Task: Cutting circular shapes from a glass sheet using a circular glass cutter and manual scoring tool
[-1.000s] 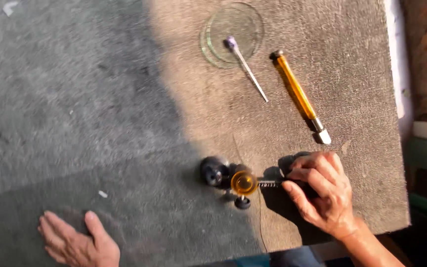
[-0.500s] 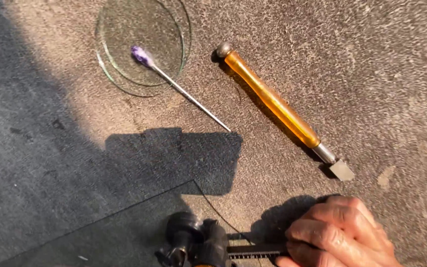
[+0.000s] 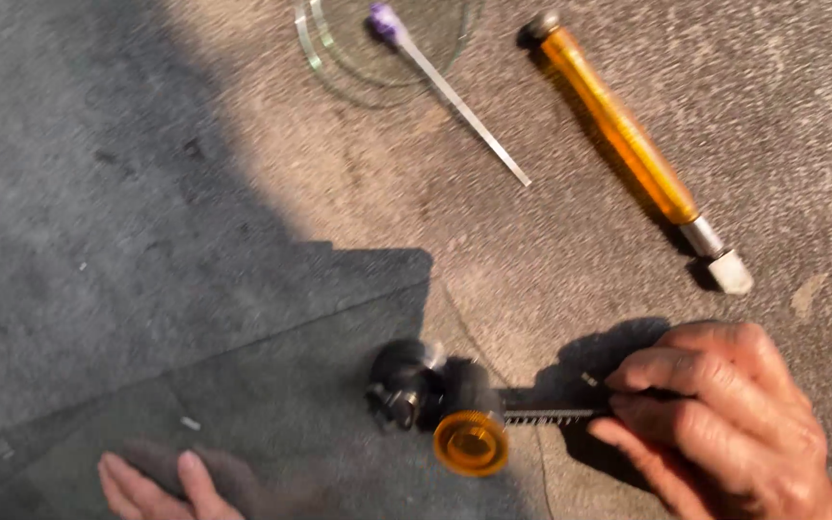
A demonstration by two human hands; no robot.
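Observation:
My right hand [image 3: 715, 424] grips the toothed bar of a black circle-cutting tool [image 3: 455, 404] that has an amber knob and a black suction base. The tool rests on a clear glass sheet [image 3: 272, 385] lying on the grey felt surface. My left hand [image 3: 161, 481] lies flat on the glass at the lower left, fingers apart, holding nothing. Farther away lie an amber-handled glass cutter [image 3: 633, 144], a thin metal rod with a purple tip [image 3: 450, 91] and a round glass disc [image 3: 377, 43] under that tip.
The grey felt-covered tabletop [image 3: 98, 193] fills the view, half in shadow on the left and sunlit on the right. The glass sheet's edge runs diagonally through the middle.
The view has shifted back down and the circle cutter with its amber knob is fully in sight again. My left hand has come back into view at the lower left.

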